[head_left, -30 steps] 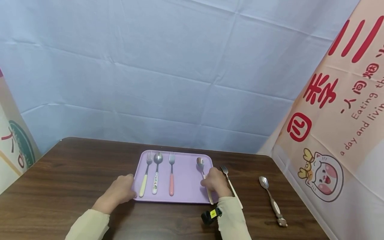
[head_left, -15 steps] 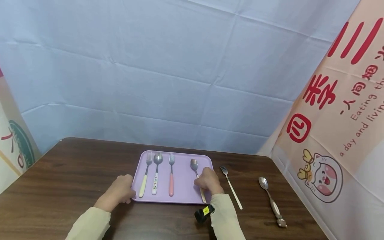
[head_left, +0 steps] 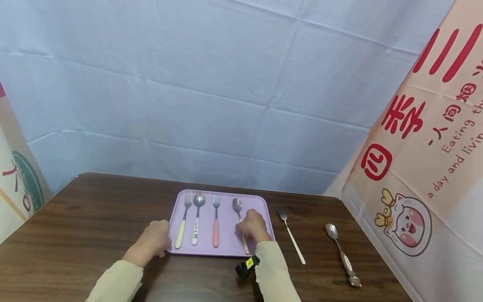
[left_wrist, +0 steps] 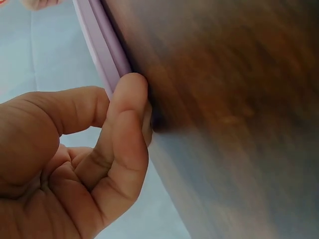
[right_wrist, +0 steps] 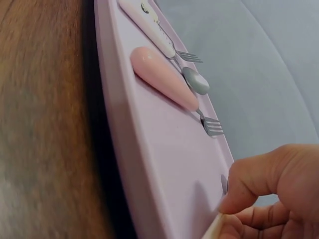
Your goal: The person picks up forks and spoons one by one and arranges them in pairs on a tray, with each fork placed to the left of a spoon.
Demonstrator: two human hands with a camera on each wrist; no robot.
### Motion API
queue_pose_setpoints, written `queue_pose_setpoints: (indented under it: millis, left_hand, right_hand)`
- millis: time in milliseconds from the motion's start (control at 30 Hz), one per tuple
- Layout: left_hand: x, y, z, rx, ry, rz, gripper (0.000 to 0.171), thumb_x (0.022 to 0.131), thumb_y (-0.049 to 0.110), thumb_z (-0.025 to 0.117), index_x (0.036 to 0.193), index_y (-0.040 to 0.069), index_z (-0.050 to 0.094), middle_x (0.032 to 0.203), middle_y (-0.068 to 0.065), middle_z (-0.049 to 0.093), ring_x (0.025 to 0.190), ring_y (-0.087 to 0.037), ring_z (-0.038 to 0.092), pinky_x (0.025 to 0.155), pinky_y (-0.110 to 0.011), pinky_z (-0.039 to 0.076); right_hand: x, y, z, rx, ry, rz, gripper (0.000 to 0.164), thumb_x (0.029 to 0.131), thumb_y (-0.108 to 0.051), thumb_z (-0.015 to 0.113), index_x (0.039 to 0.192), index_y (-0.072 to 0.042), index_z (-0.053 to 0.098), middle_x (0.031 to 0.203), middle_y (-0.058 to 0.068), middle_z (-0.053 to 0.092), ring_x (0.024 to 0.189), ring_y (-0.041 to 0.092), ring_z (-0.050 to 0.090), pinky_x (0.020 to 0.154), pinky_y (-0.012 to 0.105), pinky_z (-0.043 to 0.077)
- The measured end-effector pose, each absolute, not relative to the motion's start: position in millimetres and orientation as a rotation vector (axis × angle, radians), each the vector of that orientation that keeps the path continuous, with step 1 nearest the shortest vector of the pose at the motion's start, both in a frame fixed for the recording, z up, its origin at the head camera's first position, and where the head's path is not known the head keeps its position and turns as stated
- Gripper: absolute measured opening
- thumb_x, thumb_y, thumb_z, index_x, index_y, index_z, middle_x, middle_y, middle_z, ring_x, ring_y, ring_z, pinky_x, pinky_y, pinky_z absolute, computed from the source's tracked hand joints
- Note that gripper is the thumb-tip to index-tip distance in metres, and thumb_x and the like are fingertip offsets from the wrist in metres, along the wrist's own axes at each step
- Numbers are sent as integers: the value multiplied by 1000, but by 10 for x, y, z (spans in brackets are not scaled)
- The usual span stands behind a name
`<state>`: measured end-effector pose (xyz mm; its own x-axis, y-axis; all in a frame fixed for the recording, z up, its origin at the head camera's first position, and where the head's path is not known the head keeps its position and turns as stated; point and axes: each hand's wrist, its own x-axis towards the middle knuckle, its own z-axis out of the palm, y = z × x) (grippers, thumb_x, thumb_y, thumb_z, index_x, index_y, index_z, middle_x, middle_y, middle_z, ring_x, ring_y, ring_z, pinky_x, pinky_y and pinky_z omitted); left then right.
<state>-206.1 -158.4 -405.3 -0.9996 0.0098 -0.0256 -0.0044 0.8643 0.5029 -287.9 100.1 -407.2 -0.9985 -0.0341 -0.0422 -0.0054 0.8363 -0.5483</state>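
Pinching cream-handled spoon [head_left: 237, 204] by handle, probably for control, with right-hand grip [head_left: 252, 225], over lilac tray [head_left: 227, 237], lower center of head frame, right of 2 forks [head_left: 216, 235]. Grasping tray's lower-left edge with left-hand grip [head_left: 151, 239], presumably for steadiness.

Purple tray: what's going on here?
A person's right hand holds a cream-handled spoon over the tray; I can't tell whether the spoon touches it. The left hand grips the tray near its near left corner. Left of the held spoon, a yellow fork, a patterned spoon and a pink fork lie side by side. A white fork and a brown spoon lie on the table to the right.
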Motion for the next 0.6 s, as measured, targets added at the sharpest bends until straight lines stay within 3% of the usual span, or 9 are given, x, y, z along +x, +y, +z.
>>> queue_pose_setpoints:
  millis: [600]
  left_hand:
    - [-2081, -1543, -4019, 11, 2992, 753, 8, 75, -11, 57, 82, -10, 53, 61, -14, 49, 38, -13, 53, 39, -25, 42]
  right_hand:
    - [-2952, 717, -4115, -82, 2980, -931, 16, 62, -5, 68, 65, -2, 53, 61, 8, 49, 51, 20, 49, 46, 28, 40]
